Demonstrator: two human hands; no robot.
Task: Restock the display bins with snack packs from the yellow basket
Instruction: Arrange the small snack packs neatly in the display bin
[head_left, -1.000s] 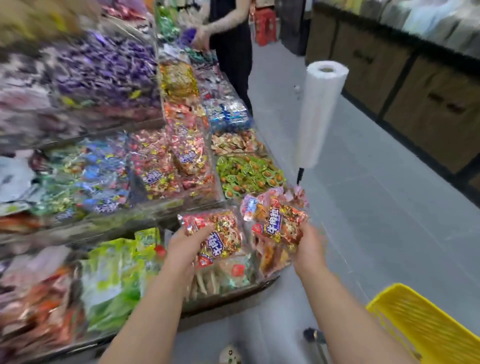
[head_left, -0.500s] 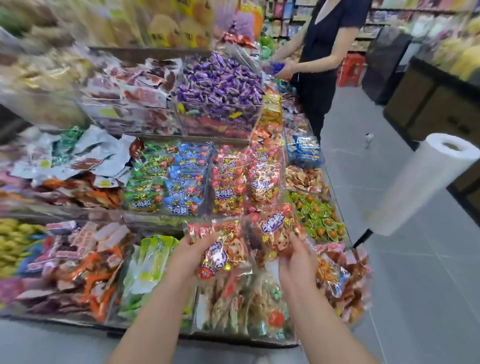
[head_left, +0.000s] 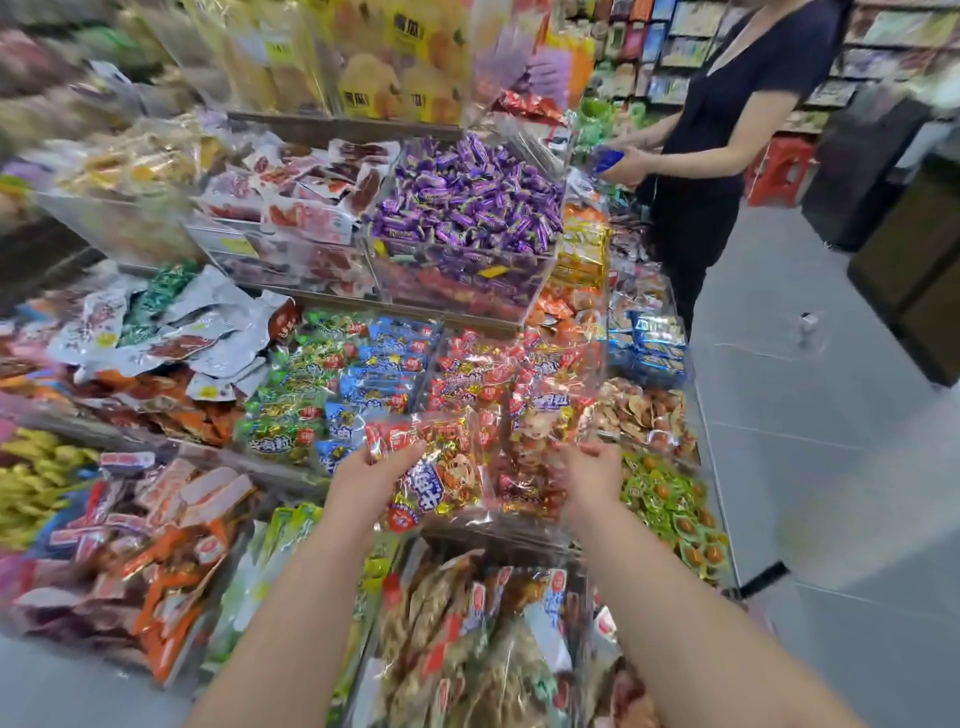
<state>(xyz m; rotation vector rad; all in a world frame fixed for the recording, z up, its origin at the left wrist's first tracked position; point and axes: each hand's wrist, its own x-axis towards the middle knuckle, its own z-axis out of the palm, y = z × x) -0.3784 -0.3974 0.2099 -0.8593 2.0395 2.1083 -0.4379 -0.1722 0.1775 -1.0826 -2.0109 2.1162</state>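
Pinch, seemingly: left hand (head_left: 375, 480), snack pack (head_left: 448, 467)

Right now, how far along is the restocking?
Done: the red-pack bin already looks full. In hand: the left hand grips one red snack pack; the right hand hovers at that bin. Left: placing this pack; the yellow basket is out of view.

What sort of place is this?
Probably a snack shop: tiered clear plastic bins heaped with wrapped snacks, one full of purple-wrapped candies, stocked shelves behind, and a red snack pack in the left hand.
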